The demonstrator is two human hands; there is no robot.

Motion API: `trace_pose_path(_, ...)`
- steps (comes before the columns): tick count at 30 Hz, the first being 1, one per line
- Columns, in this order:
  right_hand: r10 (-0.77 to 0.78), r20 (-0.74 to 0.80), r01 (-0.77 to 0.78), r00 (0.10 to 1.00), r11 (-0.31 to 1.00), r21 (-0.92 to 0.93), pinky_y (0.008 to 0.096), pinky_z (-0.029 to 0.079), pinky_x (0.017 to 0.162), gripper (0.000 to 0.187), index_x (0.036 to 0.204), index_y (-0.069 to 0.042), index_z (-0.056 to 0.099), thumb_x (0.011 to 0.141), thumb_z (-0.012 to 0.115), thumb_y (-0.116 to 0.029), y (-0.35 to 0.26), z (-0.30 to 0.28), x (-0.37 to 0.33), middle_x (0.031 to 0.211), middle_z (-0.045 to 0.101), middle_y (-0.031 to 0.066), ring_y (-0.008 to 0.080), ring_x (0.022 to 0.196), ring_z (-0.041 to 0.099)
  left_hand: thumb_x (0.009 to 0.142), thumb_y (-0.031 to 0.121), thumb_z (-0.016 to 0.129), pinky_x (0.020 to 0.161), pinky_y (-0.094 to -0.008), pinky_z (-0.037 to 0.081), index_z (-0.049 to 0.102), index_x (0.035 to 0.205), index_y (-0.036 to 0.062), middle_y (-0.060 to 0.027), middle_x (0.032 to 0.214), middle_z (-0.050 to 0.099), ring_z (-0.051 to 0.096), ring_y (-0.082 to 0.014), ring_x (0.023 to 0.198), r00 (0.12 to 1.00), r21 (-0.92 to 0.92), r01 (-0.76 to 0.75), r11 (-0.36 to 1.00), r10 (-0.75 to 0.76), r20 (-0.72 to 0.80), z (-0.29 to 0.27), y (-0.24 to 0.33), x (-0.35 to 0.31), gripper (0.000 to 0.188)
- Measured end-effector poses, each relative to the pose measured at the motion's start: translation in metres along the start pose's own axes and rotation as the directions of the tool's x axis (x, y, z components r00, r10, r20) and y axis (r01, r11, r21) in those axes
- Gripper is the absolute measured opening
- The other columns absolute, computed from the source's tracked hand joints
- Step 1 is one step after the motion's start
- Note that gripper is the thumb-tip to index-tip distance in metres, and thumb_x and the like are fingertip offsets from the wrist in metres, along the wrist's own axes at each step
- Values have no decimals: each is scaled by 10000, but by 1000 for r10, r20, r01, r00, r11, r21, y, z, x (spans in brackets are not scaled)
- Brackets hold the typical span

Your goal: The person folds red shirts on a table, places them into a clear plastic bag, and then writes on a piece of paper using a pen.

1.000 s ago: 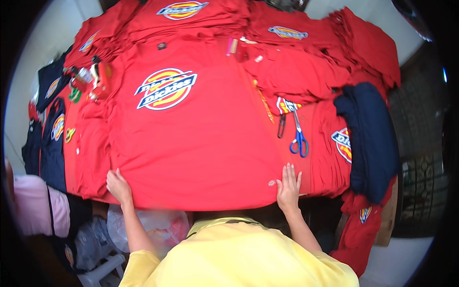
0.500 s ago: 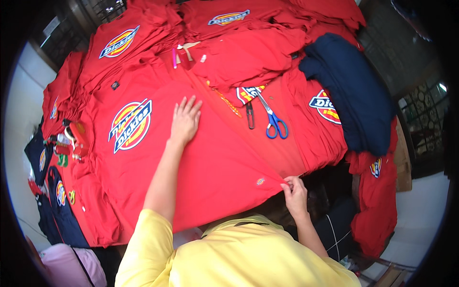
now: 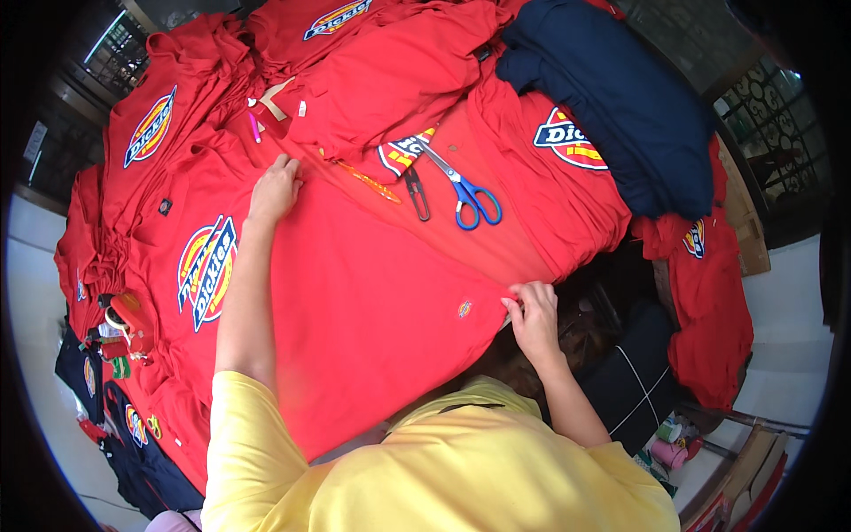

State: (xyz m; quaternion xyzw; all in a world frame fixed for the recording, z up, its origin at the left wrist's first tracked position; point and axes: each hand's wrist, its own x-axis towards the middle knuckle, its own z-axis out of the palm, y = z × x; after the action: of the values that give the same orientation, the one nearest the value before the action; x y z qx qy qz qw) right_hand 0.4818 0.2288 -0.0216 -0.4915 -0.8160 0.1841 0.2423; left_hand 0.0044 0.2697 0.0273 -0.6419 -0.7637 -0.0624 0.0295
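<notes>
A red T-shirt [image 3: 372,293] with a large printed emblem and a small emblem by its hem lies spread in front of me. My right hand [image 3: 535,324] pinches the hem corner at the table's front edge. Farther up, my left hand [image 3: 276,188] has its fingers curled at the shirt's side edge and appears to grip the cloth; its fingertips are partly hidden. Scissors with blue handles [image 3: 477,202] lie beyond that edge, beside small black thread snips [image 3: 417,195] and an orange pen-like tool [image 3: 372,184].
Piles of red shirts [image 3: 390,75] cover the back and sides. A folded dark navy garment stack [image 3: 612,106] sits at the right. Tape and thread spools [image 3: 124,324] stand at the left. A pink pen [image 3: 255,127] lies farther back. Spools [image 3: 671,452] are below at lower right.
My left hand has gone from lying flat on the shirt to curled fingers at its side edge. My right hand still pinches the hem corner. The whole view has shifted.
</notes>
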Motion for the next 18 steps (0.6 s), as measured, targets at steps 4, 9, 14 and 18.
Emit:
trace_pose_path(4, -47, -68, 56, 997, 988, 145, 414, 418, 749, 132, 848, -43, 566, 799, 685, -71, 8, -5, -4, 849, 572, 115, 309, 823, 540, 837, 86, 617, 747, -460, 502, 536, 934, 37, -139, 1022, 576, 613, -365, 898, 997, -146, -27, 989, 16, -77, -8, -13, 2, 136)
trace_pose_path(9, 112, 4, -109, 994, 959, 262, 404, 435, 684, 145, 826, -24, 535, 783, 671, -3, 5, -13, -22, 789, 567, 133, 303, 718, 545, 839, 80, 608, 735, -453, 508, 554, 944, 43, -113, 1029, 581, 623, -352, 876, 987, -41, -98, 994, 92, -130, -12, -4, -3, 124)
trace_pose_path(14, -141, -148, 169, 979, 966, 198, 409, 433, 687, 183, 803, -28, 517, 744, 677, 37, 0, -20, -30, 791, 566, 129, 314, 733, 545, 811, 59, 608, 725, -448, 519, 567, 977, 65, -110, 992, 573, 631, -337, 860, 984, 59, -121, 991, 127, -124, -28, 1, 2, 171)
trace_pose_path(18, -83, -169, 125, 982, 959, 253, 401, 431, 689, 181, 794, -35, 529, 722, 673, 50, 1, -22, -32, 788, 582, 122, 313, 752, 551, 791, 37, 606, 726, -462, 517, 581, 975, 71, -134, 972, 576, 628, -356, 849, 997, 112, -32, 993, 39, -59, -39, -11, 7, 189)
